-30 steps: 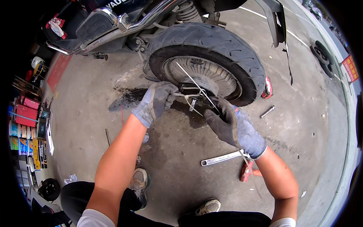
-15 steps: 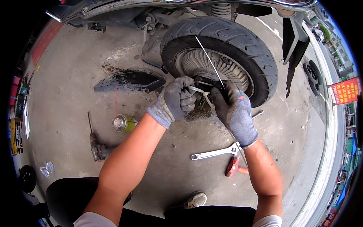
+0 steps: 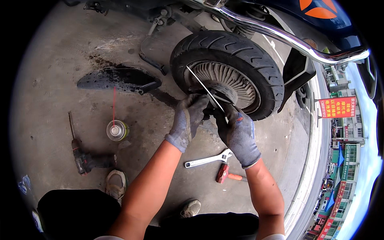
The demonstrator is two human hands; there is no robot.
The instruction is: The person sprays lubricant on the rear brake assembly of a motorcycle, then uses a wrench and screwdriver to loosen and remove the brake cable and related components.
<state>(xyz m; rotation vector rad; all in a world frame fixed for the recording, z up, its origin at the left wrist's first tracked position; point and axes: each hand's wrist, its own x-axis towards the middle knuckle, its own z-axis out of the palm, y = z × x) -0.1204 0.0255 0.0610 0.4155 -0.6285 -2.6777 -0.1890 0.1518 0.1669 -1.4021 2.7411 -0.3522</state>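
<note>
A scooter's rear wheel with a black tyre and finned hub stands on the concrete. My left hand, in a grey glove, is closed at the hub's lower left. My right hand, also gloved, grips the dark cable bundle beside it. A thin white cable tie slants up from between both hands across the hub. What exactly the left fingers pinch is hidden.
An adjustable wrench and a red-handled hammer lie below my hands. A spray can with a red straw, a drill and a black mudguard lie to the left. A chrome rail passes overhead.
The view has swung, so the wheel sits further right and higher. Both hands stay together at the hub with the white tie between them.
</note>
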